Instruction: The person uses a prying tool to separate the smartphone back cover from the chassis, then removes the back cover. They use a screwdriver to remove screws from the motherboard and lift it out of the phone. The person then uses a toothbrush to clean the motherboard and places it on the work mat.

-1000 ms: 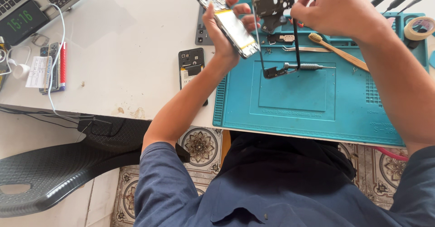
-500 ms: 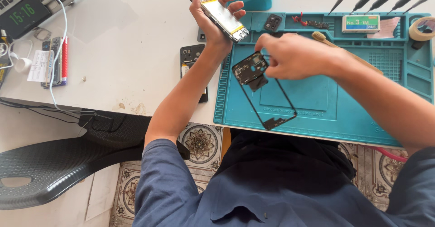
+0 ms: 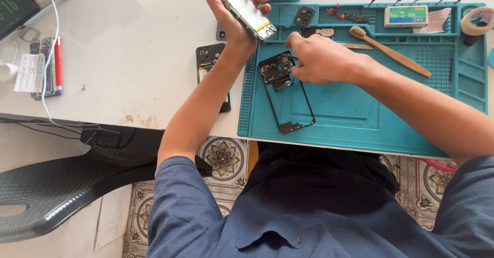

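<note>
Opened phone body (image 3: 242, 6), battery side showing, raised over the tabletop (image 3: 128, 57) at 12 o'clock, the grip of the left hand (image 3: 231, 16) pressed around its edges. Black phone frame (image 3: 285, 91) lying on the teal work mat (image 3: 360, 114) near centre, its upper end pinched by the right hand (image 3: 321, 60). At 2 o'clock a wooden brush (image 3: 388, 52) on the mat; at 9 o'clock of the frame, a dark phone part (image 3: 208, 62) on the tabletop.
</note>
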Tool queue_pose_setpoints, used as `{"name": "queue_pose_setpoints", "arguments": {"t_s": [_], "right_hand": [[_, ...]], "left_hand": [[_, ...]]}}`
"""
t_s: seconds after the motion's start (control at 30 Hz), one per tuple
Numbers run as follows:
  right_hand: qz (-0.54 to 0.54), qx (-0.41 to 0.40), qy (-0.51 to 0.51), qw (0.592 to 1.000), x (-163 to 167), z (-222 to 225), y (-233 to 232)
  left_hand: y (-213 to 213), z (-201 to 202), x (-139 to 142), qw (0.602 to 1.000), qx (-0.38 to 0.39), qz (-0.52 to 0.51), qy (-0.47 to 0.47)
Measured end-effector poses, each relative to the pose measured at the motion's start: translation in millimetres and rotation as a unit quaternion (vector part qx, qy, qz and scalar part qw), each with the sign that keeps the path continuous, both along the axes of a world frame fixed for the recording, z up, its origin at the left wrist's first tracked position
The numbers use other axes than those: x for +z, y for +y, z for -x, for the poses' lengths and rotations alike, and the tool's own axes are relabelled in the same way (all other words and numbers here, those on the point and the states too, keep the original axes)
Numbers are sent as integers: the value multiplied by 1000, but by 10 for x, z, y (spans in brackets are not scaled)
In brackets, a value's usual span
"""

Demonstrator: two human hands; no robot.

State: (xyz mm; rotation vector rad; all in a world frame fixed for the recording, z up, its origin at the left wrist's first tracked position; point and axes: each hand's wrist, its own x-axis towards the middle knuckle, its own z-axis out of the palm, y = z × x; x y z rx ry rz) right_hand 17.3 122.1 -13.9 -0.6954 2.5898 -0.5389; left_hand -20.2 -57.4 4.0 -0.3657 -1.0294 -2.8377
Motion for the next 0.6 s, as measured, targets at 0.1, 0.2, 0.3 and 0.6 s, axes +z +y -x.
{"name": "queue_pose_setpoints", "arguments": {"t_s": [0.1, 0.2, 0.3, 0.6], "right_hand": [[23, 3, 9, 1000, -24, 7, -12], [30, 12, 23, 999, -48, 8, -4], [34, 15, 66, 997, -57, 21, 21], [53, 8, 44, 998, -56, 45, 34]], "left_hand": [[-9, 10, -20, 1000, 1, 4, -9], [-7, 5, -36, 1000, -1, 5, -7], [20, 2, -48, 1000, 8, 13, -3], [31, -2, -62, 1000, -9, 18, 5]]}}
